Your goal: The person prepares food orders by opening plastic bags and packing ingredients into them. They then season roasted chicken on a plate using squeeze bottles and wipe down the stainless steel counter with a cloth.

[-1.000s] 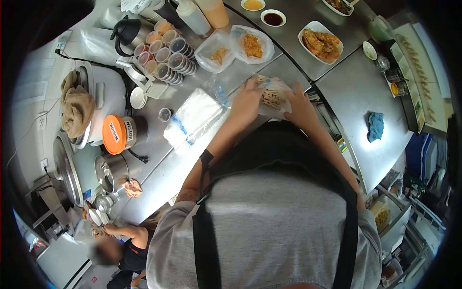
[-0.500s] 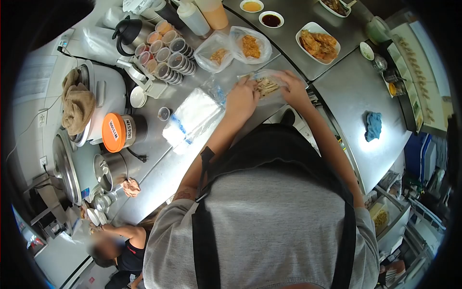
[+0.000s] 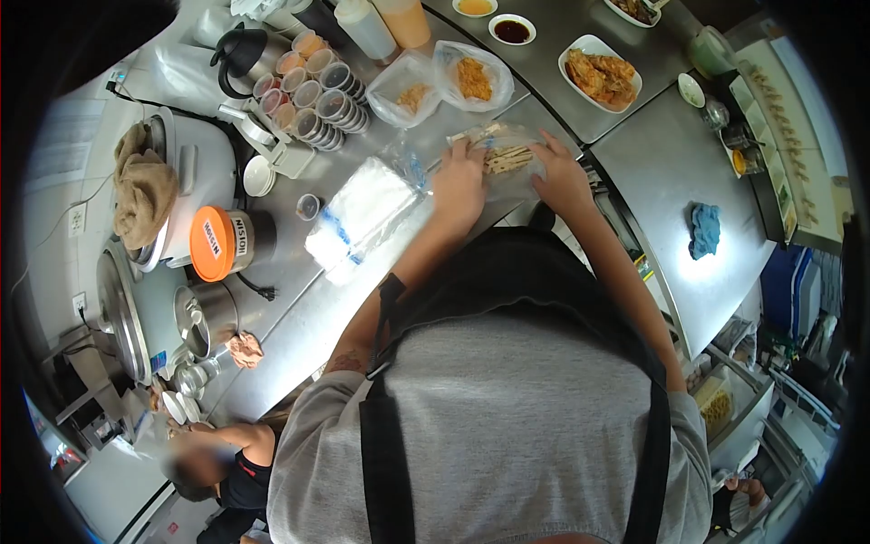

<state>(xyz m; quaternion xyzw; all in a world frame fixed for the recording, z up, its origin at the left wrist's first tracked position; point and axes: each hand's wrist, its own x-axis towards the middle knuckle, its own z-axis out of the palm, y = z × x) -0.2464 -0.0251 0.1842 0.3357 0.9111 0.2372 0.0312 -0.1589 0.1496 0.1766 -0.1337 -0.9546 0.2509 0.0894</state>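
A clear plastic bag [image 3: 518,185] lies on the steel counter in front of me, with pale, stick-like food pieces [image 3: 507,160] inside. My left hand [image 3: 460,181] grips its left side, fingers bent over the plastic. On the opposite side my right hand [image 3: 564,174] holds the bag's edge between thumb and fingers. Just left of my left hand is a stack of white plastic bags [image 3: 367,207] with blue print. Beyond my hands sit two open plastic bags, one with orange-brown crumbly food [image 3: 473,80], the other with paler food [image 3: 412,97].
Lidded sauce cups [image 3: 308,93] stand stacked at the left, near squeeze bottles [image 3: 366,29] and an orange-lidded tub [image 3: 212,243]. A dish of fried food [image 3: 600,76] and a blue cloth [image 3: 704,230] rest to the right. Another person [image 3: 245,467] is at lower left.
My right hand has shifted slightly right and down, and the hands are a little farther apart. The bag looks more spread out, with more of the stick-like pieces showing.
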